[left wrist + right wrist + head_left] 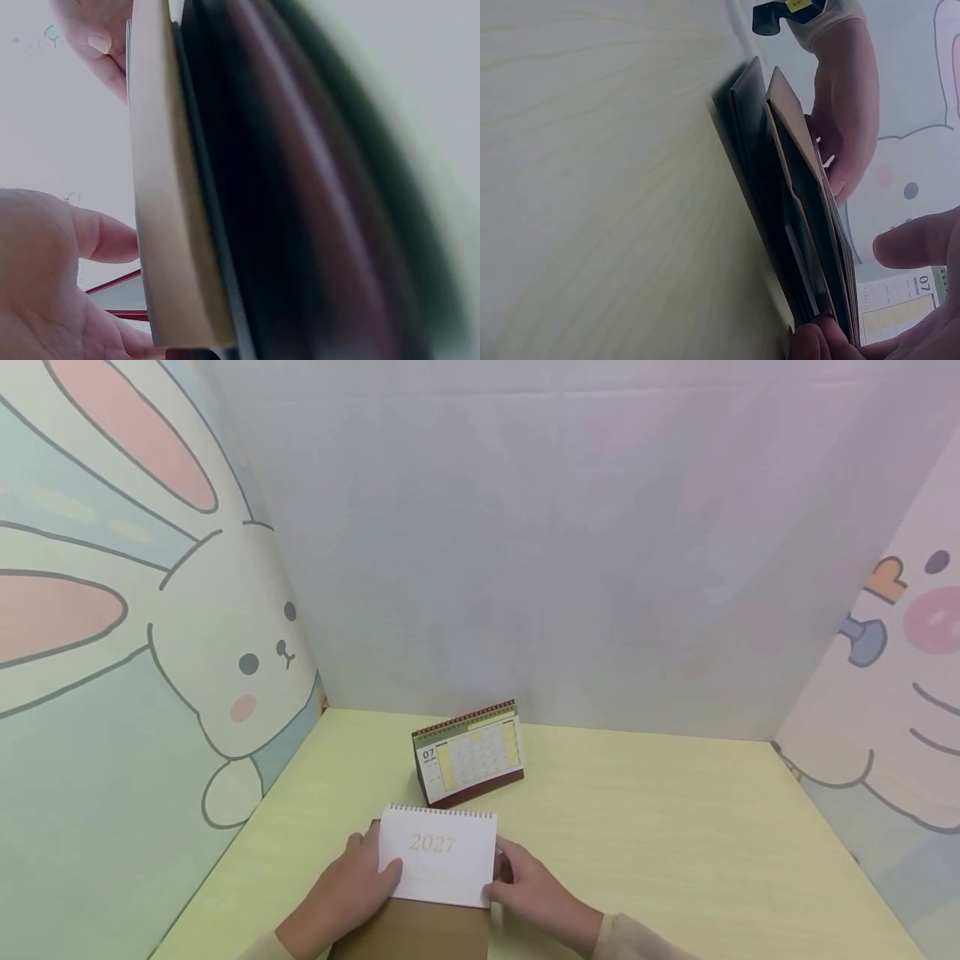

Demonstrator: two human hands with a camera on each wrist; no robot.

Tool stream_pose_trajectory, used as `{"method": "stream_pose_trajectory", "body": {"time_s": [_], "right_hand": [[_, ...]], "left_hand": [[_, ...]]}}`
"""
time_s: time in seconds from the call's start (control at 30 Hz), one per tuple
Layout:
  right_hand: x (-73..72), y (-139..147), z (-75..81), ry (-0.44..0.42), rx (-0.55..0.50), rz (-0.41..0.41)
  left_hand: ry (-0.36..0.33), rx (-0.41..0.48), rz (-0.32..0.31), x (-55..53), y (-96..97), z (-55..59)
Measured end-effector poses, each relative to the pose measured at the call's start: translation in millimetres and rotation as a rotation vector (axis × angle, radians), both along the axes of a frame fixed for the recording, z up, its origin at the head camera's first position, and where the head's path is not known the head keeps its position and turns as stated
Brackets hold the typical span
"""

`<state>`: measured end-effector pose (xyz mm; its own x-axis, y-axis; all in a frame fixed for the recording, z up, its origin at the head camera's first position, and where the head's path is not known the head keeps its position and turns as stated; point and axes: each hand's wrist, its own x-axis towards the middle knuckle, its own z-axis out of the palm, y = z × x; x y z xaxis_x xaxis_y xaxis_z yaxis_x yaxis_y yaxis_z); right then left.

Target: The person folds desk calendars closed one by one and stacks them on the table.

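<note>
A white desk calendar [442, 885] marked "2027" in gold, spiral-bound along its top, lies tilted toward me in the head view. Below its cover extends a brown board [427, 935]. My left hand [356, 881] grips the calendar's left edge, thumb on the cover. At the right edge, my right hand [536, 889] pinches the lower corner, its thumb in front and other fingers partly hidden behind. The right wrist view shows the brown board [795, 124] standing apart from a dark panel [746, 105] beneath it. Dark, maroon and green layers [300, 150] blur past in the left wrist view.
Behind the held calendar, another desk calendar [480, 756] showing "07" stands upright on the pale yellow table [660, 827]. A plain grey wall [555, 560] rises at the back. Cartoon-printed panels flank both sides, with a rabbit [225, 660] on the left one.
</note>
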<state>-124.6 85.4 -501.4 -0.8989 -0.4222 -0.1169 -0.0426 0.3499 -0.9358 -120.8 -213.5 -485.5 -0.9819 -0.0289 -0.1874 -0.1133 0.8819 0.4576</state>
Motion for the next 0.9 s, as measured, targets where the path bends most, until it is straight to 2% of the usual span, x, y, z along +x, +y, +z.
{"method": "stream_pose_trajectory", "body": {"time_s": [0.17, 0.37, 0.57, 0.7, 0.9], "right_hand": [[-0.9, -1, -2.3, -0.006, 0.007, 0.027], [-2.3, -4, -1.5, 0.005, -0.007, 0.044], [-2.0, -9, -3.7, 0.041, 0.003, 0.055], [-1.4, -13, -5.2, 0.052, 0.016, 0.072], [0.0, -16, -4.9, 0.055, 0.040, 0.074]], "left_hand": [[0.011, -0.027, 0.003, 0.3, 0.3, -5.9], [0.040, -0.070, 0.021, 3.1, 0.4, -2.3], [0.029, -0.110, 0.033, 4.7, -2.8, 0.8], [0.017, -0.139, 0.032, 5.0, -4.2, -2.0], [0.045, -0.164, 0.017, 6.6, -4.1, -4.7]]}}
